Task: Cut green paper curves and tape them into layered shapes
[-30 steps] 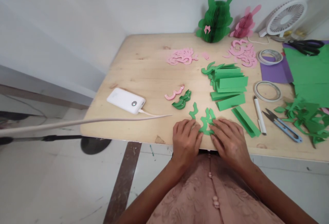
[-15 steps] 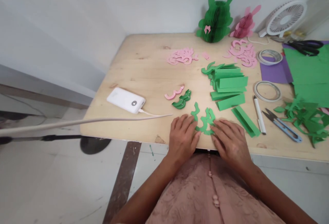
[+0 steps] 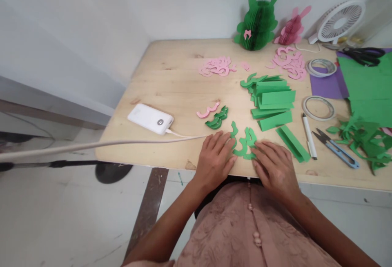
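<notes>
Wavy green paper cutouts (image 3: 241,150) lie flat near the table's front edge, between my two hands. My left hand (image 3: 216,154) rests palm down with its fingers over the cutouts' left side. On their right side, the fingertips of my right hand (image 3: 274,163) touch the paper; that hand is also spread flat. Neither hand grips anything. Just beyond my left hand are a dark green folded wavy piece (image 3: 217,118) and a pink wavy strip (image 3: 208,110). Folded green strips (image 3: 272,99) are piled behind my right hand.
A white power bank (image 3: 150,118) with a cable lies left. Pink cutouts (image 3: 217,67), paper rabbits (image 3: 259,26) and a fan (image 3: 341,22) are at the back. Tape rolls (image 3: 319,108), a pen (image 3: 310,138), snips (image 3: 337,150) and green scraps (image 3: 367,144) sit right.
My left hand has shifted slightly left and away from my body, uncovering a little more tabletop near the front edge. My right hand and the cutouts have hardly moved.
</notes>
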Available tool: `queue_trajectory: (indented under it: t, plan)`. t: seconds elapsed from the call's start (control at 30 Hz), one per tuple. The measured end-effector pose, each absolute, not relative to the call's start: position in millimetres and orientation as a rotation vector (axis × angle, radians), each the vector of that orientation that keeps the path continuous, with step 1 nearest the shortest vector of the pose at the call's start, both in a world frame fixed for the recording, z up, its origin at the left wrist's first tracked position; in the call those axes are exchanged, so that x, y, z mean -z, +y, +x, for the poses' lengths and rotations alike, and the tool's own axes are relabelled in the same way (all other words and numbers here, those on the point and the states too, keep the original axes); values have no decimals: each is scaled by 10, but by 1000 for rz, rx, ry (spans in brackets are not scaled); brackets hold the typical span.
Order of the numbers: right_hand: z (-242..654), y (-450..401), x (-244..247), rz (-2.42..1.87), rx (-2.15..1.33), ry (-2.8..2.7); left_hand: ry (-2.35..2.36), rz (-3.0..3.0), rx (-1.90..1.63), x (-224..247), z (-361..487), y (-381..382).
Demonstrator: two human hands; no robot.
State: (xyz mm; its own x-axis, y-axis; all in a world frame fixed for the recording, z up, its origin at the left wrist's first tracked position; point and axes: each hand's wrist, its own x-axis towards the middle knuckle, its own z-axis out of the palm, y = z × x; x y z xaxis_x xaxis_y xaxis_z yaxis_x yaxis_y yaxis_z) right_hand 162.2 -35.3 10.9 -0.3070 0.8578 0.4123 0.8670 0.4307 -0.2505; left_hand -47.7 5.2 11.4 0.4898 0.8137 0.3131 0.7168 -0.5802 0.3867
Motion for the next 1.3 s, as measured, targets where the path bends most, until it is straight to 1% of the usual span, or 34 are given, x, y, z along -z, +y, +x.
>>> queue_trajectory:
  t: [0.13, 0.23, 0.6, 1.0, 1.3]
  plan:
    - [1618, -368, -115, -1448, 21, -2245, 1260, 2621, -493, -151, -501, 159]
    - [1615, -373, -117, -1435, -18, -2302, 1197, 2674, -414, -139, -530, 204]
    - [1637, -340, -131, -1392, -51, -2330, 998, 2771, -303, -156, -670, 253]
    - [1642, -341, -122, -1377, -46, -2320, 907, 2809, -313, -144, -613, 220]
    - [1645, -375, -130, -1385, -34, -2319, 924, 2830, -261, -154, -597, 216]
